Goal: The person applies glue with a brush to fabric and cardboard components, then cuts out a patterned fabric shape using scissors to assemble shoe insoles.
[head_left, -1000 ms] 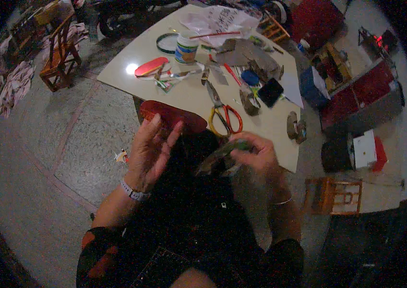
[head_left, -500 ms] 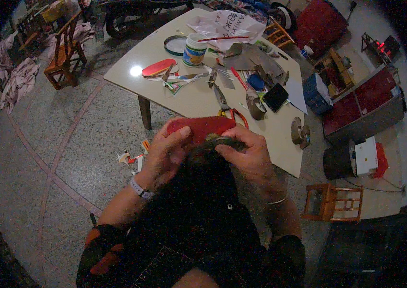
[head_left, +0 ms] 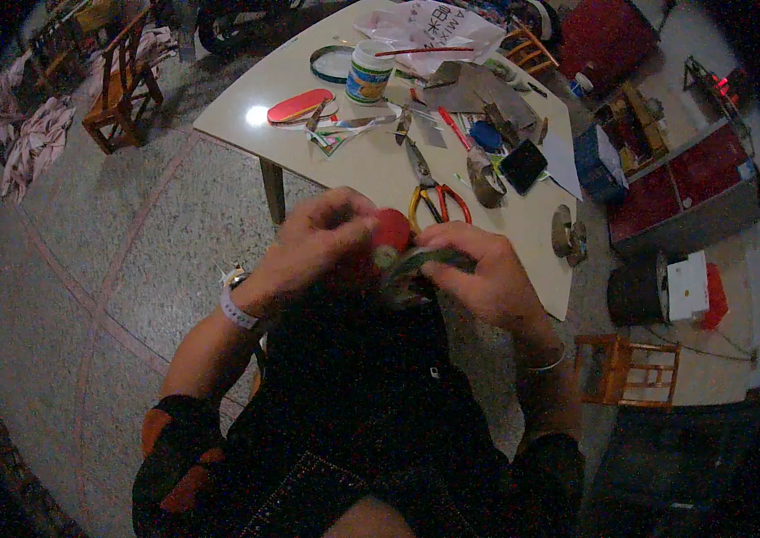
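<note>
Above my lap, a red flat piece point(head_left: 391, 229) hangs between my two hands, partly hidden and blurred. My left hand point(head_left: 322, 242) has its fingers closed at the left edge of that red piece. Thumb and fingers of my right hand point(head_left: 487, 273) pinch a dark greenish curved strip point(head_left: 438, 258), whose kind I cannot make out; it lies against the red piece. On the table just beyond stand out pliers point(head_left: 425, 175) with red and yellow handles. A red sole-shaped piece point(head_left: 301, 106) lies farther left on the tabletop.
The pale table point(head_left: 246, 103) carries a white jar point(head_left: 369, 72), a tape roll point(head_left: 486, 184), a black phone point(head_left: 523, 166), grey sheet scraps point(head_left: 487, 94) and a plastic bag point(head_left: 434, 34). Wooden chairs stand at left point(head_left: 122, 90) and right point(head_left: 626, 372).
My left hand has lifted and turned, and the red piece has swung from broadside to a smaller, foreshortened view. My right hand keeps its pinch, shifted slightly right.
</note>
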The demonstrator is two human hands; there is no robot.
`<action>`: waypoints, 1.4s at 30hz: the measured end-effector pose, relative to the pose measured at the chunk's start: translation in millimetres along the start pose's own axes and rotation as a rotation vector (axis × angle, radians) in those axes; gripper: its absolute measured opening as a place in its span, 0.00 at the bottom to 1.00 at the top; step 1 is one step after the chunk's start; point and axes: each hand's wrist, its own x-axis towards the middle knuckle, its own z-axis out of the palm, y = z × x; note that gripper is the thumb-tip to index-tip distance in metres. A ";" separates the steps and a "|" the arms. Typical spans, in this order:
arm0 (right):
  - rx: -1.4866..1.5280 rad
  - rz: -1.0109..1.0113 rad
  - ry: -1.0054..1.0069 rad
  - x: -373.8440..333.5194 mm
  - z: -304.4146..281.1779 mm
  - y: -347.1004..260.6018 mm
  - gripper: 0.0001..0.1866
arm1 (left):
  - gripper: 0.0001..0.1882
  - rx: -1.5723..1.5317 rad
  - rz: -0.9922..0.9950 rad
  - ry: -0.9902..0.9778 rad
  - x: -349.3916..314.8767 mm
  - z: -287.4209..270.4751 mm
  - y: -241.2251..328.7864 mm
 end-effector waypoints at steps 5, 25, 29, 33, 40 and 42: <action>0.553 0.331 0.199 -9.0 7.4 32.2 0.13 | 0.07 -0.293 -0.102 0.218 -22.5 2.7 -3.5; 0.572 0.265 0.124 -21.7 48.7 41.2 0.18 | 0.09 -0.013 -0.077 0.125 -38.7 45.1 -33.9; 0.557 0.268 0.098 -22.8 49.2 43.0 0.18 | 0.10 -0.012 -0.094 0.141 -35.2 45.0 -33.8; 0.634 0.270 0.075 -24.8 47.4 39.1 0.19 | 0.11 -0.014 -0.097 0.153 -35.1 45.8 -33.4; 0.790 0.338 0.073 -28.4 48.4 42.0 0.21 | 0.10 0.015 -0.119 0.158 -35.2 45.1 -31.0; 0.791 0.358 0.060 -27.6 47.1 39.4 0.21 | 0.10 0.025 -0.121 0.163 -35.3 44.5 -31.3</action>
